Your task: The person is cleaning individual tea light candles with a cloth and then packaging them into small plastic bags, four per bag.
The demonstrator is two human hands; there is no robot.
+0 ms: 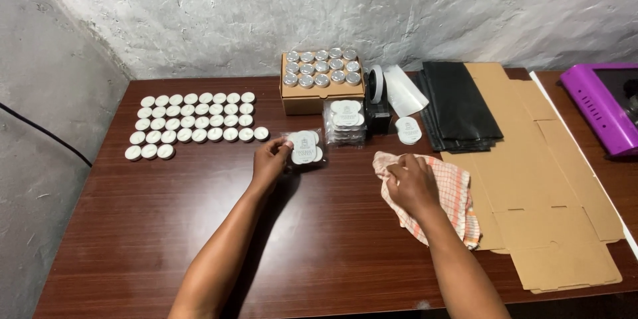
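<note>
A clear plastic packet of small white round tins [306, 149] is pinched in the left hand [269, 161]; a checked orange cloth [444, 193] is pressed flat under the right hand [412, 186]. At twelve o'clock packed packets [345, 121] are stacked; at ten, rows of loose white tins [193, 118] lie unpacked.

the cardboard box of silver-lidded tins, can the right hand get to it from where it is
Probably yes. The right hand rests on the checked cloth, and the cardboard box sits farther back. A stack of clear packets stands in front of it, so the hand would likely reach over that.
</note>
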